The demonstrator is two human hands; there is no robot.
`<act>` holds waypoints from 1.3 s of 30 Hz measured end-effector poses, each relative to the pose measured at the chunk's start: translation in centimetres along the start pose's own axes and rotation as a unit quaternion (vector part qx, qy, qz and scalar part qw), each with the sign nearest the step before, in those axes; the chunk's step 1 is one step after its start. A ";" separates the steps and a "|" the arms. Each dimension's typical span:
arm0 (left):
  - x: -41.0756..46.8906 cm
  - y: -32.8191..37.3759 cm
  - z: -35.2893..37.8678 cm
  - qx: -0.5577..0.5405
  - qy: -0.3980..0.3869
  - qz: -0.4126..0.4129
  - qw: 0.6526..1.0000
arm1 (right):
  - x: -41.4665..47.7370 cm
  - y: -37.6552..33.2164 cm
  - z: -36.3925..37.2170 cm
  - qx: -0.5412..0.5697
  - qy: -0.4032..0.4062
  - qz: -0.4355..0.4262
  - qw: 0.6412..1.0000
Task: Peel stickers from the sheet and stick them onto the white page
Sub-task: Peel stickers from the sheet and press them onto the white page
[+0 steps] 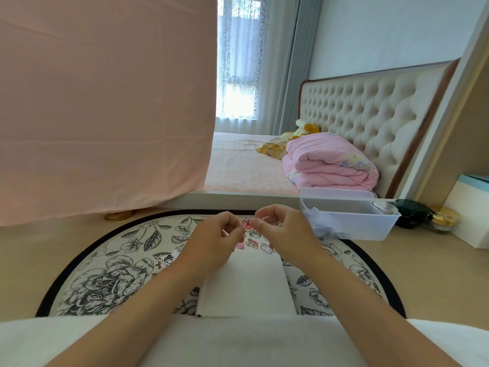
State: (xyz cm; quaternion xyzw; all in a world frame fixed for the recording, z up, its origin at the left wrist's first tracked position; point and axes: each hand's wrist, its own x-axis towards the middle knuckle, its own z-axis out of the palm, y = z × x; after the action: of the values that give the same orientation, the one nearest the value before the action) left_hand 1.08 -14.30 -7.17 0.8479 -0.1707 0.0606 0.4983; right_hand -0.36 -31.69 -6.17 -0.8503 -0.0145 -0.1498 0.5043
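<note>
Left hand [219, 241] and right hand [281, 230] curl fingertips together over the sticker sheet [251, 242] near the floral mat's [111, 276] far edge, grasp unclear; white page [246, 284] mid-mat, visible part bare, so most sticking probably remains.

Left hand [219, 234] and right hand [280, 231] close together over far edge of white page [246, 287], near half of page uncovered. Bare bench [26, 260] left of floral mat [105, 274] open for passage. Pink cloth [105, 102] walls off far left, gold lid [117, 215] at hem. Right side crowded: plastic bin [352, 223] just beside right hand; dark jar [412, 213], gold jar [444, 217], white box [473, 215] beyond. Bench strip in front of bin open.
</note>
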 end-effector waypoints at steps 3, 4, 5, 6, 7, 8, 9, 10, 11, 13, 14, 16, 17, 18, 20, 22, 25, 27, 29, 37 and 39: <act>-0.2 0.2 -0.3 0.020 -0.005 0.004 1.000 | -0.1 -0.2 -0.1 -0.009 -0.013 -0.018 1.000; -0.2 0.2 -0.5 0.027 -0.003 0.006 1.000 | -0.1 -0.3 -0.1 -0.007 -0.015 -0.020 1.000; -0.1 0.2 -0.9 0.037 -0.002 0.009 0.999 | -0.2 -0.4 0.0 -0.005 -0.016 -0.023 1.000; 0.0 0.2 -1.3 0.046 -0.003 0.013 0.999 | -0.2 -0.6 0.0 -0.001 -0.018 -0.026 0.999; 0.0 0.1 -1.8 0.047 -0.007 0.015 0.999 | -0.3 -0.8 0.0 0.007 -0.019 -0.027 0.999; 0.1 0.0 -2.2 0.038 -0.013 0.012 0.999 | -0.4 -1.0 0.1 0.019 -0.019 -0.025 0.999; 0.1 -0.1 -2.7 0.022 -0.018 0.007 1.000 | -0.4 -1.2 0.2 0.031 -0.018 -0.020 0.999; 0.0 -0.3 -3.2 0.008 -0.022 0.001 1.000 | -0.5 -1.4 0.3 0.044 -0.016 -0.013 0.999; 0.0 -0.6 -3.6 0.003 -0.022 -0.002 1.000 | -0.5 -1.5 0.5 0.052 -0.011 -0.004 0.999; -0.1 -1.9 -4.5 0.042 -0.016 0.007 0.999 | -0.4 -1.7 0.8 0.055 -0.009 0.021 0.998; -0.3 -2.6 -5.0 0.088 -0.021 0.023 0.996 | -0.3 -1.8 1.0 0.052 -0.017 0.039 0.998; -0.8 -3.9 -5.4 0.181 -0.063 0.056 0.980 | -0.3 -1.8 1.5 0.037 -0.051 0.079 0.995; -1.0 -4.3 -5.4 0.214 -0.089 0.067 0.970 | -0.4 -1.8 1.9 0.028 -0.070 0.095 0.993; -1.1 -4.7 -5.3 0.236 -0.112 0.073 0.963 | -0.4 -1.9 2.4 0.021 -0.085 0.107 0.990; -1.2 -5.2 -5.0 0.260 -0.138 0.072 0.953 | -0.1 -2.0 3.4 -0.001 -0.103 0.125 0.987; -1.1 -5.5 -4.9 0.270 -0.136 0.079 0.950 | 0.4 -2.0 4.3 -0.051 -0.108 0.144 0.982; -1.0 -6.1 -5.0 0.263 -0.127 0.086 0.952 | 0.9 -1.4 5.5 -0.089 -0.085 0.160 0.979; -1.0 -6.4 -5.0 0.255 -0.126 0.087 0.955 | 1.0 -0.8 5.9 -0.103 -0.072 0.160 0.979; -0.9 -6.6 -4.9 0.257 -0.126 0.091 0.954 | 1.0 -0.5 6.1 -0.119 -0.066 0.161 0.977; -1.0 -6.7 -4.7 0.257 -0.119 0.098 0.954 | 0.6 -0.7 6.3 -0.172 -0.052 0.136 0.974; -1.1 -6.6 -4.7 0.258 -0.118 0.098 0.954 | 0.4 -0.8 6.4 -0.181 -0.048 0.131 0.973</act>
State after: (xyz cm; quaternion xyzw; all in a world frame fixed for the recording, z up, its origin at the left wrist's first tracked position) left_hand 2.73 -7.02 -10.59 0.9277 -0.2896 0.0504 0.2300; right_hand 1.38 -25.86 -8.27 -0.9283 0.1004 -0.0416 0.3555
